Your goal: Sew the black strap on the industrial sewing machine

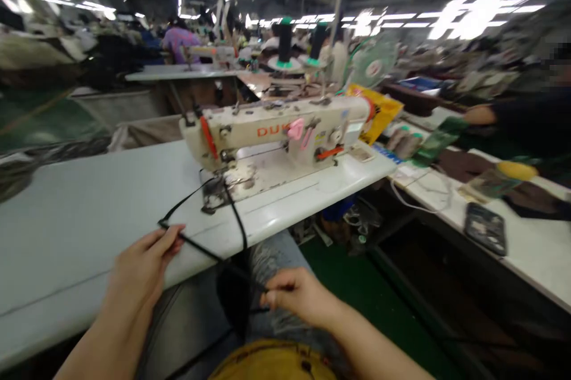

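Observation:
A narrow black strap (203, 249) is stretched between my two hands, in front of a white sewing machine (276, 130). My left hand (145, 261) pinches it above the table's front edge. Over my lap, my right hand (297, 294) is closed on the strap's other stretch, lower and to the right. From my left hand the strap runs up to the machine's needle area, and another length drops from there over the table edge. Dark fabric (234, 294) hangs between my knees, partly behind the strap.
The white sewing table (89, 207) spreads to the left. At right, a second table (526, 261) bears a phone-like black object (485, 228), a yellow-topped roll (515, 172) and brown cloth. A co-worker's arm (484, 115) reaches in there. Thread cones (284, 44) stand behind the machine.

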The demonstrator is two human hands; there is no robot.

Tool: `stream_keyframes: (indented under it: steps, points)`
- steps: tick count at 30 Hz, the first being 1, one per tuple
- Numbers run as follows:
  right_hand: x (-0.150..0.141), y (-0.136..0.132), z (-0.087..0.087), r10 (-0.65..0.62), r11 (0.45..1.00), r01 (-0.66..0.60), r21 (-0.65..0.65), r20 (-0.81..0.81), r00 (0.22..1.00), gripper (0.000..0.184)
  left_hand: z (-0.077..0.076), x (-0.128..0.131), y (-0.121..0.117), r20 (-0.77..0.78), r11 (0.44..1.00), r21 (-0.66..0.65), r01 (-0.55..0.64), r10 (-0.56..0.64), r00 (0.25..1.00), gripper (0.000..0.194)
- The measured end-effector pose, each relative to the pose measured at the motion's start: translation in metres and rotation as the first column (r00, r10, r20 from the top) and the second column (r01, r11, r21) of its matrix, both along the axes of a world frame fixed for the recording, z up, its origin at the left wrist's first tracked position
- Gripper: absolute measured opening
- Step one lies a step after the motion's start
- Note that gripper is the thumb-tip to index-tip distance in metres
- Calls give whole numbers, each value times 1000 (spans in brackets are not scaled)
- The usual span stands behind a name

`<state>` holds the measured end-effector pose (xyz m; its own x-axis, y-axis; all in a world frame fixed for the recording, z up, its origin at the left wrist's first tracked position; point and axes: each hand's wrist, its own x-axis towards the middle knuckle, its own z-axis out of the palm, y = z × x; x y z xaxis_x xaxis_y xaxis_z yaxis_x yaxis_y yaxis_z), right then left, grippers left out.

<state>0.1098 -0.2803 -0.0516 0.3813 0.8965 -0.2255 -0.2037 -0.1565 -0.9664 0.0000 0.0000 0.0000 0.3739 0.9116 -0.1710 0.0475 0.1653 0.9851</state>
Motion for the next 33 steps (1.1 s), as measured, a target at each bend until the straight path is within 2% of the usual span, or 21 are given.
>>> stream_keyframes:
  steps: [3, 7, 11, 21, 26, 33]
  points:
    - [14, -3, 2, -56, 998, 57, -20, 22, 998, 41, -10, -14, 18, 24, 1000, -11, -10, 10, 1000, 47]
    - [26, -5, 0, -59, 997, 63, -50, 77, 995, 48, -11, -2, 27, 26, 1000, 25, 5, -6, 1000, 44]
    - [26, -3, -3, -32, 995, 40, -95, 90, 995, 52, -10, 8, 30, 24, 999, 38, 17, -18, 1000, 40]
    - [17, 6, -3, 6, 986, 17, -169, 137, 990, 43, -12, 8, 38, 57, 999, 2, 34, -34, 998, 40]
    - [16, 5, -12, -1, 980, 15, -198, 71, 997, 46, -10, 8, 37, 24, 999, -5, 39, -38, 999, 38]
    - [32, 11, -15, -9, 975, 11, -224, 7, 1000, 56, -11, 5, 37, -11, 1000, 19, 5, -4, 1000, 32]
